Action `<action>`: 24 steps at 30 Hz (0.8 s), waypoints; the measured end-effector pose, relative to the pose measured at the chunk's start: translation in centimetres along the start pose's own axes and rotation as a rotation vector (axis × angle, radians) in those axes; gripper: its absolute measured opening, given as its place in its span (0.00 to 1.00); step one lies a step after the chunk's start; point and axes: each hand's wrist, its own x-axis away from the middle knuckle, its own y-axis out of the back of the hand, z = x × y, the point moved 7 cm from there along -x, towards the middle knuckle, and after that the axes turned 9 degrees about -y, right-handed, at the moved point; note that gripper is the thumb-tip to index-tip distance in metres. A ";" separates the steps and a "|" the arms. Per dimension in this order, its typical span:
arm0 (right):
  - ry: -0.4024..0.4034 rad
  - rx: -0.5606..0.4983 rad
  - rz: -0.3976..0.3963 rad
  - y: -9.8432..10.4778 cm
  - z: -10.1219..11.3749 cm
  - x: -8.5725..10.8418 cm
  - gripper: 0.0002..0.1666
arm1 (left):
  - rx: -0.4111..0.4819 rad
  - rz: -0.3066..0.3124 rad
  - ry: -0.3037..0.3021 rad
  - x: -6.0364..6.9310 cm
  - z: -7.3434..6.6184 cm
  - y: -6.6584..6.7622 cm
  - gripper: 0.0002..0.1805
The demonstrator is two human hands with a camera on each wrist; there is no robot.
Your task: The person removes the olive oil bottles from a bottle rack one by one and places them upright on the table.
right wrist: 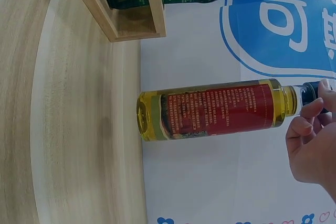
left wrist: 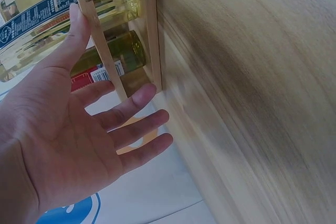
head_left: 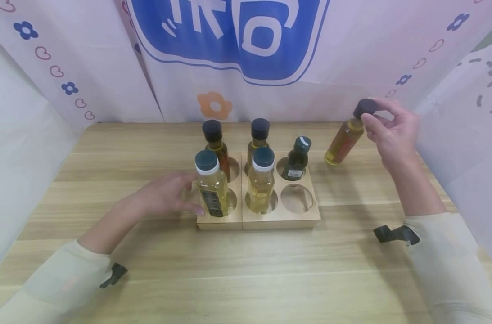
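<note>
The red-labelled oil bottle (head_left: 344,141) was to the right of the wooden bottle rack (head_left: 280,224), apart from it. It slanted down and leftward from the right hand (head_left: 395,132), whose thumb and fingers pinched it at the black cap (head_left: 365,108). From the head view its long axis ran from the cap, upper right, to the base, lower left (whether that base touched the wood-grain tabletop (head_left: 229,270), I could not tell). The round hole (head_left: 296,199) at the rack's near right corner lay leftward of the bottle and closer to the person. The right hand was plainly the nearer one; the left hand (head_left: 166,193) was at the rack's far side, beside a green-capped oil bottle (head_left: 212,191), its fingers spread and grasping nothing.

The pinched bottle looked slim and transparent, with golden-yellow oil and a broad red label covered in fine pale print.
</note>
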 end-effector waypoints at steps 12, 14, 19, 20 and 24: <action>-0.033 -0.026 -0.037 0.4 -0.9 -1.2 0.14 | 0.004 -0.004 -0.003 -0.1 0.1 0.0 0.55; -0.038 -0.028 -0.045 0.4 -1.0 -1.4 0.14 | 0.006 -0.005 -0.002 -0.1 0.1 0.0 0.55; -0.054 -0.017 -0.063 0.6 -1.4 -1.7 0.15 | 0.005 -0.004 0.003 -0.1 0.1 0.0 0.55; -0.059 -0.017 -0.065 0.6 -1.5 -1.8 0.15 | 0.003 -0.004 0.004 -0.1 0.1 0.0 0.55; -0.077 -0.022 -0.075 0.8 -1.8 -2.2 0.15 | -0.001 -0.008 0.007 -0.1 0.1 0.0 0.55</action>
